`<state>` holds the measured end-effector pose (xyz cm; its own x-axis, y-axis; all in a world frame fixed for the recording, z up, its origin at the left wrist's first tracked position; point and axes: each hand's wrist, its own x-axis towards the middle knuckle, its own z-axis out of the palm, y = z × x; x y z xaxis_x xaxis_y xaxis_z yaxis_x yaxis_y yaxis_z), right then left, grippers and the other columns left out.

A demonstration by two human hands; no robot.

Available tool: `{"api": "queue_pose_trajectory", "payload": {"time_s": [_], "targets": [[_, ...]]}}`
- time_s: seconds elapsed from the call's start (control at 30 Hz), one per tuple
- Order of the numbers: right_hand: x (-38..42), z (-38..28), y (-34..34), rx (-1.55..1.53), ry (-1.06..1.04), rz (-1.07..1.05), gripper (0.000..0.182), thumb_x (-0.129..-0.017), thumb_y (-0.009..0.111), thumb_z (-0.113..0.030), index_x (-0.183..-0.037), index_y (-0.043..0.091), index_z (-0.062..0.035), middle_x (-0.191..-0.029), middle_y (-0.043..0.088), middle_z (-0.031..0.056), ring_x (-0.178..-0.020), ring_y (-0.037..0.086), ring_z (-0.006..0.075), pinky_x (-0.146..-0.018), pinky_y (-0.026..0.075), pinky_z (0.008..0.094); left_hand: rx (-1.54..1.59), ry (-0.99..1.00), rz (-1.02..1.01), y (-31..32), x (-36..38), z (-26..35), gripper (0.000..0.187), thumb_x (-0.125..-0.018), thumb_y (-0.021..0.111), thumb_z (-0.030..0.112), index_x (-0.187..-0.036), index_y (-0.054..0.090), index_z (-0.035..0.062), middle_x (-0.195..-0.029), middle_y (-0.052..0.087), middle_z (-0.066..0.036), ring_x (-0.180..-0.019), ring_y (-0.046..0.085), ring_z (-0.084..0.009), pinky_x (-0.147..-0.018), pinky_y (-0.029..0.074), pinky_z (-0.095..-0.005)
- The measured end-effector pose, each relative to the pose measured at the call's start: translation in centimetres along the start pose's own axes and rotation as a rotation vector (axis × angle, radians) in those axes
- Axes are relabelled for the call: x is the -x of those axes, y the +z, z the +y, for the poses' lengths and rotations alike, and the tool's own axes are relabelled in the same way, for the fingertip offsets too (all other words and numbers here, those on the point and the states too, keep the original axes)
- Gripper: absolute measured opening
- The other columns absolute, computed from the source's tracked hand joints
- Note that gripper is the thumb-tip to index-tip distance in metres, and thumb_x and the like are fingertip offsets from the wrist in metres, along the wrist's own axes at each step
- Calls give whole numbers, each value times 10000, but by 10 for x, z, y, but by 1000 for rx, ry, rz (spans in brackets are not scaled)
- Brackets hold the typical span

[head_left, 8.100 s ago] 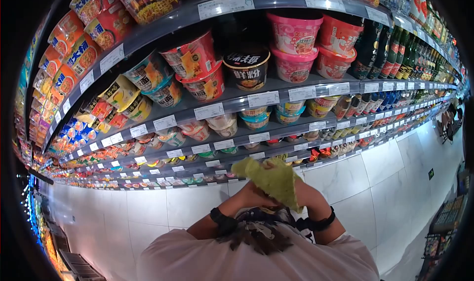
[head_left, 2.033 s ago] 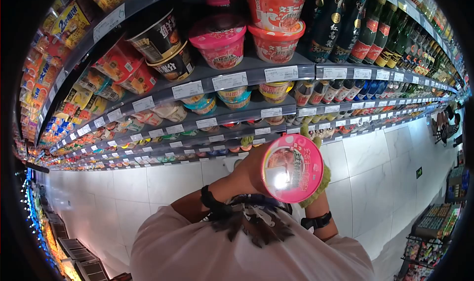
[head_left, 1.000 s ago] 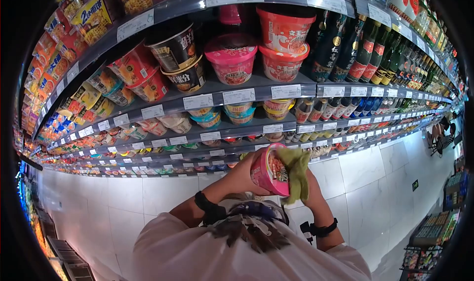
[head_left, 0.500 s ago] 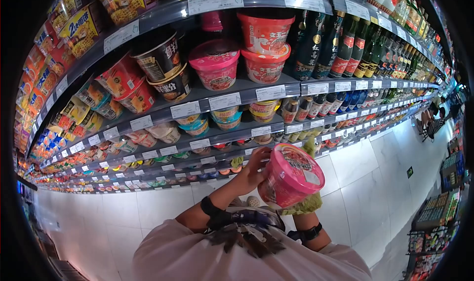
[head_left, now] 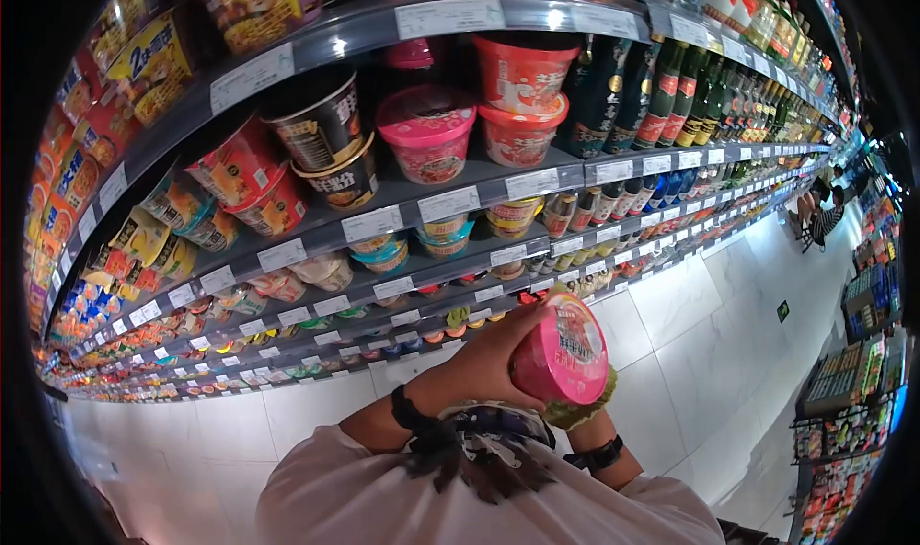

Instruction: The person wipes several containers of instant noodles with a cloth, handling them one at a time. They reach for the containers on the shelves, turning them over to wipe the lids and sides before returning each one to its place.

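Observation:
A pink round tub (head_left: 573, 358) with a printed lid is tilted in front of my chest. My left hand (head_left: 491, 358) is closed around its left side. At the tub's lower right, crumpled green material (head_left: 585, 409) shows at the end of my right forearm (head_left: 613, 466); the fingers of my right hand are hidden behind the tub and this material. On the shelf ahead stands a similar pink tub (head_left: 426, 133), between stacked black bowls (head_left: 321, 128) and a stack of red tubs (head_left: 522, 85).
Long shelves with price labels (head_left: 448, 203) curve across the view, bearing instant noodle packs at left and bottles (head_left: 652, 100) at right. Pale floor tiles (head_left: 709, 334) lie below. A person (head_left: 826, 217) is far off at right, near another display (head_left: 848, 373).
The pink tub has shifted slightly left and turned, its lid now facing more to the right. My left hand has moved lower and wraps farther around its side. The view has shifted slightly.

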<state>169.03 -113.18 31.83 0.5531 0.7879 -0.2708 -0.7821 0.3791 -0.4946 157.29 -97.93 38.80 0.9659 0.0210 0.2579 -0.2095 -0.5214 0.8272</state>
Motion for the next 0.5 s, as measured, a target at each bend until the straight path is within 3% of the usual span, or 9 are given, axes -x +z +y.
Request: {"api": "queue_pose_trajectory", "payload": {"time_s": [0.07, 0.17, 0.3, 0.33, 0.37, 0.4, 0.5], "targets": [[-3, 13, 4, 7, 18, -4, 542, -1049, 456, -411, -1470, 402, -75, -1193, 582, 58, -1052, 606, 184, -865, 544, 318, 3, -16, 26, -8, 13, 1, 1270, -498, 996, 368, -1513, 287, 85, -1525, 374, -212, -1404, 407, -359, -1139, 365, -423], [-7, 31, 4, 18, 31, -19, 545, -1050, 451, -423, -1467, 407, -75, -1170, 589, 55, -1033, 611, 181, -854, 547, 315, 370, -53, 130, -17, 28, -19, 1254, -513, 1008, 321, -1494, 261, 93, -1481, 398, -167, -1380, 420, -287, -1121, 380, -413], [-7, 55, -9, 46, 35, -13, 549, -1052, 445, -438, -1463, 414, -75, -1138, 599, 50, -1008, 617, 177, -839, 552, 312, 404, 118, 360, -48, 18, -35, 1243, -505, 1018, 289, -1447, 230, 95, -1421, 391, -146, -1326, 440, -259, -1099, 398, -415], [-7, 57, -8, 62, 53, -13, 551, -1052, 444, -442, -1462, 416, -75, -1131, 601, 49, -1002, 619, 176, -836, 553, 311, 205, 124, 493, -64, 14, -38, 1219, -513, 1016, 270, -1422, 223, 90, -1398, 380, -143, -1301, 449, -255, -1088, 409, -417], [-2, 43, 35, 99, 191, 0, 558, -1057, 370, -529, -1428, 488, -129, -829, 558, 11, -733, 598, 155, -667, 547, 302, 1, 133, 622, -80, 7, -39, 1195, -522, 1015, 251, -1396, 217, 86, -1376, 370, -141, -1275, 457, -250, -1078, 419, -419], [-2, 44, 38, 99, 188, -1, 558, -1057, 370, -529, -1428, 488, -129, -829, 558, 11, -733, 598, 155, -667, 547, 302, -38, 173, 691, -101, -2, -16, 1144, -560, 999, 239, -1387, 229, 61, -1346, 379, -154, -1241, 471, -246, -1062, 433, -412], [-2, 42, 39, 57, 342, 120, 566, -1053, 308, -582, -1455, 498, -232, -667, 493, -3, -533, 505, 149, -499, 458, 307, -6, 283, 865, -132, -39, -11, 1121, -577, 987, 224, -1380, 227, 35, -1333, 385, -152, -1244, 466, -241, -1057, 440, -408]]}}
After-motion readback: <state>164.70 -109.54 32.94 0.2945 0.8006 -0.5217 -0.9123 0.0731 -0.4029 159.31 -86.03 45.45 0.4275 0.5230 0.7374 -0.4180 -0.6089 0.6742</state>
